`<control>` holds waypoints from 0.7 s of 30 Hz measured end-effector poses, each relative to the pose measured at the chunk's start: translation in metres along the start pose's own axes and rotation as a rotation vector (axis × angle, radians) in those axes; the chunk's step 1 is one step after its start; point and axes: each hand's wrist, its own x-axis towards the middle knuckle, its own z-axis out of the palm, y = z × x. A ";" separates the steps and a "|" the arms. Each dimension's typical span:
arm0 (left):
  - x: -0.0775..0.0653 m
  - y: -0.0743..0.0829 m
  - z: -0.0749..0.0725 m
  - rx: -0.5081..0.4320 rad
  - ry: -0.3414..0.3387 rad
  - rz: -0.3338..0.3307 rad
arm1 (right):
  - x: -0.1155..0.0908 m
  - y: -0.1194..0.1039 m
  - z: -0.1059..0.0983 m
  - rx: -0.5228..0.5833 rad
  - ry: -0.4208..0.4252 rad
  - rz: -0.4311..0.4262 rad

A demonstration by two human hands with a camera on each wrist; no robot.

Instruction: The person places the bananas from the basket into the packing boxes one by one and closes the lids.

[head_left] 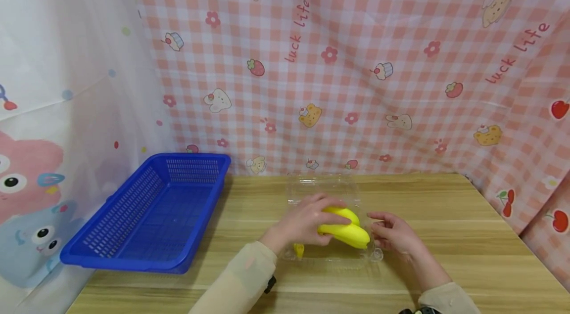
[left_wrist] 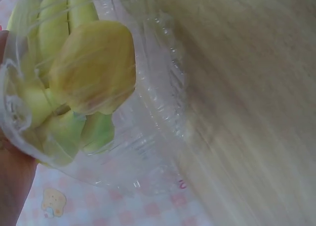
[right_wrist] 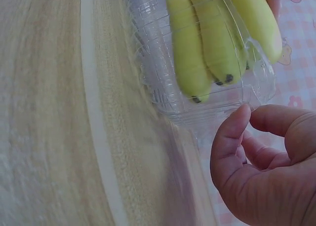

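Observation:
My left hand (head_left: 309,220) grips a bunch of yellow bananas (head_left: 349,235) from above, low in an open clear plastic clamshell box (head_left: 322,185). Through the box wall, the left wrist view shows the bananas (left_wrist: 54,33) beside a rounded orange-yellow thing (left_wrist: 94,68); a small yellow bit (head_left: 299,250) of something shows at the box's left end in the head view. At the box's right side, my right hand (head_left: 396,237) has its thumb and a finger nearly meeting at the rim, pinching the edge. Dark banana tips (right_wrist: 212,83) point toward that hand.
A blue plastic basket (head_left: 147,220) with perforated sides stands at the left of the wooden table (head_left: 445,215). A pink checked cloth (head_left: 356,81) hangs behind the table, and a white printed cloth (head_left: 80,81) hangs at the left.

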 end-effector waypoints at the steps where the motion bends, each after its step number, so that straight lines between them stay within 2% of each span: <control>1: 0.000 0.000 0.001 0.002 -0.006 0.000 | 0.000 0.000 0.000 0.000 0.000 -0.001; 12: -0.002 0.001 0.006 -0.048 -0.046 -0.017 | 0.000 0.000 0.001 0.006 0.004 -0.012; 21: -0.005 -0.002 0.010 -0.056 -0.058 -0.027 | 0.000 -0.001 0.001 0.003 0.008 -0.017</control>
